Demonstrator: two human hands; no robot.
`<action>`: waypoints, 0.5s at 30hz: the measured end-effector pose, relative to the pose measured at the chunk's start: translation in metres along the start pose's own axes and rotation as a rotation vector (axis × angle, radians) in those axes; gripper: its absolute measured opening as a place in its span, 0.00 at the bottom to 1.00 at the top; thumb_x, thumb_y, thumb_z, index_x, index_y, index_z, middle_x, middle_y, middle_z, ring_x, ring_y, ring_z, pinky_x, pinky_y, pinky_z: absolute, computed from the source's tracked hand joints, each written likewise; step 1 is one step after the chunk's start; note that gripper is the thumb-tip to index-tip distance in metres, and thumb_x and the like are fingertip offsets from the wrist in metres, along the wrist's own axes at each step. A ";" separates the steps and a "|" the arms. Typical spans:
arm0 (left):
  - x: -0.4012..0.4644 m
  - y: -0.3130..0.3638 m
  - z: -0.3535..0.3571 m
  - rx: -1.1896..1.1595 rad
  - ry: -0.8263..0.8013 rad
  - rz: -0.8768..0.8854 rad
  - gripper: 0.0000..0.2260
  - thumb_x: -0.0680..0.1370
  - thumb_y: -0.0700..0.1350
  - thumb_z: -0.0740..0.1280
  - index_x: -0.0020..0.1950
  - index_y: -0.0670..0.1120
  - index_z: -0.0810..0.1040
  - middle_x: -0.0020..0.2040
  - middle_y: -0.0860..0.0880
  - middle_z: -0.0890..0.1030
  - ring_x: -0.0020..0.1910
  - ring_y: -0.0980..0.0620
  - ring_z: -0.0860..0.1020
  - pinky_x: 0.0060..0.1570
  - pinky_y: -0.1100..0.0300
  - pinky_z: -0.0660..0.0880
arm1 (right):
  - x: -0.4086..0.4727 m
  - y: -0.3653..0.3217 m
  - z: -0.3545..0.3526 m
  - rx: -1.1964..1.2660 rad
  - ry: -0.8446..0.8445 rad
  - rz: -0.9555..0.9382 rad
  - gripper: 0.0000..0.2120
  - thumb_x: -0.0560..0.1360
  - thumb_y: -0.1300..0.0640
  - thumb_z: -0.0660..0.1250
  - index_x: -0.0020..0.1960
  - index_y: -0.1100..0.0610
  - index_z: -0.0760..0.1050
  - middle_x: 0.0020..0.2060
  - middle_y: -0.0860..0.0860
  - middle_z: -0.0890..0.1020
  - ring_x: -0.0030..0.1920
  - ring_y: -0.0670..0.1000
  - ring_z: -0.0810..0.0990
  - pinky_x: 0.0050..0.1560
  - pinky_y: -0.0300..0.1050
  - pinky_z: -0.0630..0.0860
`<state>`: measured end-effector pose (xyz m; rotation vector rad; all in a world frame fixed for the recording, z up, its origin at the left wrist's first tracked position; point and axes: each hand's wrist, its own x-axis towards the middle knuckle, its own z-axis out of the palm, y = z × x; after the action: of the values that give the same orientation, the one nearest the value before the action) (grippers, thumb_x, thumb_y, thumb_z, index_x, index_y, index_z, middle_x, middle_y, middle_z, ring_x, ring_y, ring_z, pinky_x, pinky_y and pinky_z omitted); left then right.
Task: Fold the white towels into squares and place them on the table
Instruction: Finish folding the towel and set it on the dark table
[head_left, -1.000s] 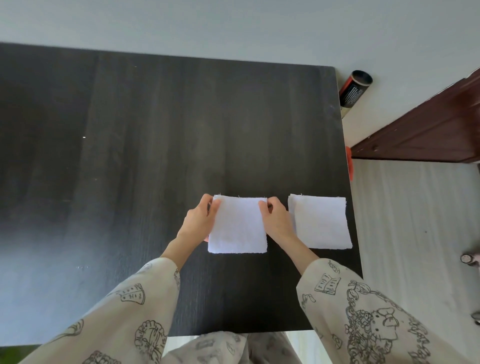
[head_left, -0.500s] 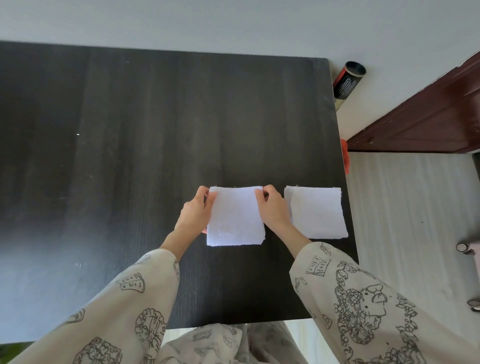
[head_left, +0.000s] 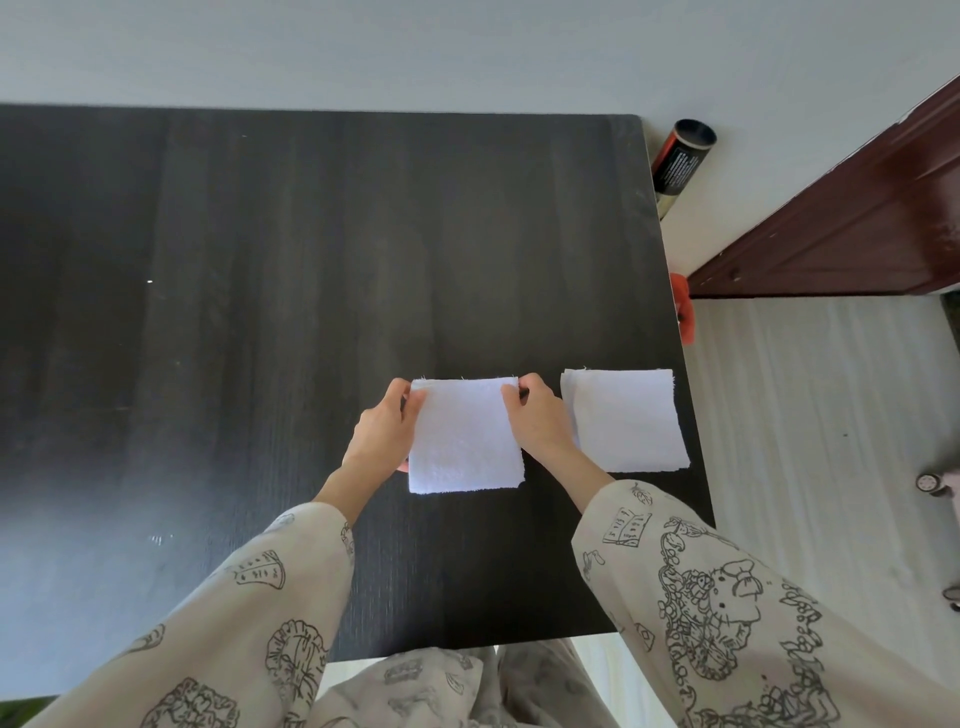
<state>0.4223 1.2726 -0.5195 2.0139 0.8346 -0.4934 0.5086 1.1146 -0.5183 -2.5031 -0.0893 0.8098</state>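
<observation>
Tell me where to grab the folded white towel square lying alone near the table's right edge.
Probably pinch the folded white towel square at its two far corners, coming from above: it lies flat on the dark wooden table, so only edges offer a hold.

left hand (head_left: 382, 434) | right hand (head_left: 537, 423) | thumbs curled tighter onto the folded towel's (head_left: 465, 441) far corners | little else moved

Two white towels, one folded towel (head_left: 465, 436) and a second towel (head_left: 626, 421), lie on the black wood-grained worktop (head_left: 260, 286), framed by cream sleeves (head_left: 727, 613) printed with black cartoon drawings.
</observation>
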 end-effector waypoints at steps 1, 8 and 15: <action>-0.001 0.001 0.000 0.004 0.002 0.001 0.12 0.82 0.51 0.51 0.61 0.47 0.65 0.49 0.48 0.73 0.43 0.46 0.76 0.35 0.52 0.78 | 0.000 0.000 0.000 0.004 -0.001 0.002 0.15 0.81 0.50 0.53 0.61 0.58 0.69 0.41 0.49 0.74 0.32 0.45 0.70 0.32 0.33 0.65; -0.002 0.002 -0.002 0.028 -0.007 -0.005 0.13 0.82 0.52 0.51 0.62 0.47 0.65 0.49 0.48 0.73 0.44 0.46 0.77 0.35 0.53 0.78 | -0.002 0.002 0.001 -0.008 -0.025 0.008 0.15 0.81 0.50 0.53 0.61 0.58 0.68 0.41 0.50 0.74 0.32 0.46 0.70 0.32 0.33 0.66; -0.016 0.000 -0.005 0.025 0.022 -0.102 0.14 0.81 0.52 0.54 0.61 0.44 0.64 0.44 0.46 0.76 0.42 0.44 0.78 0.41 0.51 0.77 | -0.016 0.005 -0.008 0.100 -0.030 0.028 0.15 0.80 0.51 0.58 0.62 0.59 0.68 0.50 0.54 0.79 0.42 0.47 0.75 0.42 0.38 0.70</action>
<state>0.4110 1.2708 -0.5071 2.0104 0.9524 -0.5424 0.4992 1.1032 -0.5072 -2.4035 -0.0233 0.8432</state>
